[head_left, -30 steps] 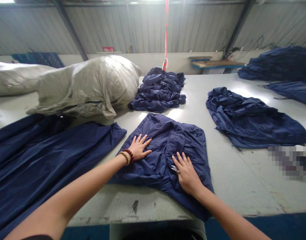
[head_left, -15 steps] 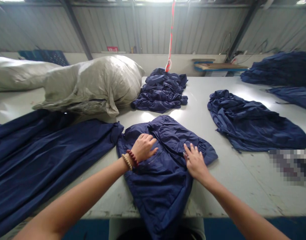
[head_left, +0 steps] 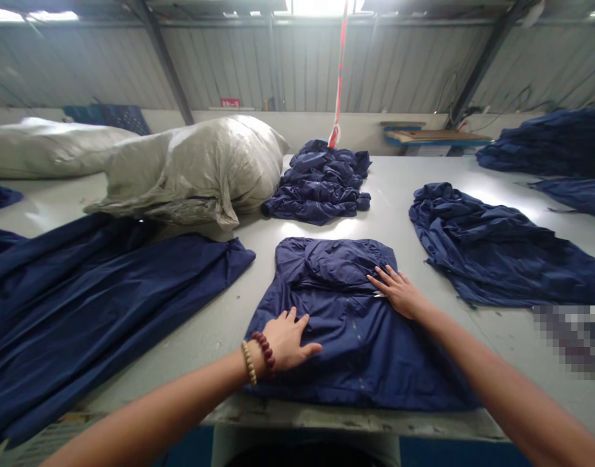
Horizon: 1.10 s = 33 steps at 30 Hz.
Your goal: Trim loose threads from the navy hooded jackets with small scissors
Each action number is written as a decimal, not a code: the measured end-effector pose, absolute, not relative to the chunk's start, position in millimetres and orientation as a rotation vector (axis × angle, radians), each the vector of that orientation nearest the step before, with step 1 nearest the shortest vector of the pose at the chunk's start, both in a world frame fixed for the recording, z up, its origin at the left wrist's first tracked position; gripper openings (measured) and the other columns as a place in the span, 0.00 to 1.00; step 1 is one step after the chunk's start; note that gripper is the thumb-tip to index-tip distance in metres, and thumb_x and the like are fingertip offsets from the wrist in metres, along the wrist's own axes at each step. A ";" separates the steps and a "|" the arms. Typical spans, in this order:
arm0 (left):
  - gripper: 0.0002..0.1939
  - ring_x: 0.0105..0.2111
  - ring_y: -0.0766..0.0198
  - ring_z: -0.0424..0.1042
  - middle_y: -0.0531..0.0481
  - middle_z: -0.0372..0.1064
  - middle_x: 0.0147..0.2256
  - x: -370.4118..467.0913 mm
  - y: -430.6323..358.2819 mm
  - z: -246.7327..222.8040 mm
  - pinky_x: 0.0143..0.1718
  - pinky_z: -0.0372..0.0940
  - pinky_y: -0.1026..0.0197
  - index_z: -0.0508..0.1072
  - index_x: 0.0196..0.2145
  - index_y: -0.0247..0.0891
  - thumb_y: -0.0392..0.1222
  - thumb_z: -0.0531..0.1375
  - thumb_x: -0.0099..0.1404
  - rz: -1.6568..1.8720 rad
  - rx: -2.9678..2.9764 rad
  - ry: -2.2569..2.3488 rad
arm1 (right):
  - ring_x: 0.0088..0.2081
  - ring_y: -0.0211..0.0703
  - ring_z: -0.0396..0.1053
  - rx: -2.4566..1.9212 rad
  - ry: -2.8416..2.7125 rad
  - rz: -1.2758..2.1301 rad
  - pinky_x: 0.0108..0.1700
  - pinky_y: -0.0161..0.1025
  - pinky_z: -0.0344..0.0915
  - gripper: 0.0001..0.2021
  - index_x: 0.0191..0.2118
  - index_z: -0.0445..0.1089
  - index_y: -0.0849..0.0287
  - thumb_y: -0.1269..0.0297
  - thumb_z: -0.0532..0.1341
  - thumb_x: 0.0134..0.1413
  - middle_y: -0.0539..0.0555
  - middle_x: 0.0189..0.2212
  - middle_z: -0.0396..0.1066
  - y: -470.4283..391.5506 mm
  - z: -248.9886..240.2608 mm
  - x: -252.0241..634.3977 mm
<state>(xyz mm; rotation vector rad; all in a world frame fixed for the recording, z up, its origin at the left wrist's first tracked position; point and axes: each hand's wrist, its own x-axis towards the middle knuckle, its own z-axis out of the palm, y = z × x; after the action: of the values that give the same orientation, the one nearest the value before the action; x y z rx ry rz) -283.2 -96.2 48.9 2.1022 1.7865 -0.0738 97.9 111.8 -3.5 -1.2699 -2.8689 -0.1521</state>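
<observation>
A navy jacket (head_left: 326, 331) lies front side up before me, folded into a broad block, with a zip line running down its middle. My left hand (head_left: 288, 340), with two bead bracelets at the wrist, rests flat on its left side, fingers spread. On the upper right part, near the bunched folds, my right hand (head_left: 397, 292) lies with fingers stretched out. A small pale sliver shows beside that hand's thumb; I cannot make out what it is. Neither hand grasps the cloth.
Another navy garment (head_left: 113, 292) stretches along the left of the white table (head_left: 200, 337). Large pale sacks (head_left: 195, 162) stand behind it. More navy garments lie at the back (head_left: 321, 181) and right (head_left: 501, 246). A red-and-white cord (head_left: 339, 78) hangs over the table.
The jacket's lower part, which hung over the table edge in a point, now lies spread and squared on the table. My left hand has moved nearer; my right has shifted slightly right.
</observation>
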 end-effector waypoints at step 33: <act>0.30 0.66 0.43 0.63 0.37 0.67 0.64 -325.9 -25.6 29.5 0.70 0.57 0.42 0.73 0.61 0.41 0.61 0.63 0.69 0.543 2.279 1.859 | 0.25 0.38 0.57 -1.147 -2.453 0.863 0.30 0.35 0.53 0.26 0.27 0.67 0.57 0.38 0.56 0.65 0.46 0.22 0.62 129.5 94.8 -21.3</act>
<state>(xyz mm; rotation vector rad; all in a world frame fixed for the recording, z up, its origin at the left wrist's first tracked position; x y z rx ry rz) -325.9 -25.6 29.5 2.2786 1.8590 0.5435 -21.3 129.5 94.8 -1.1471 -2.4528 0.8626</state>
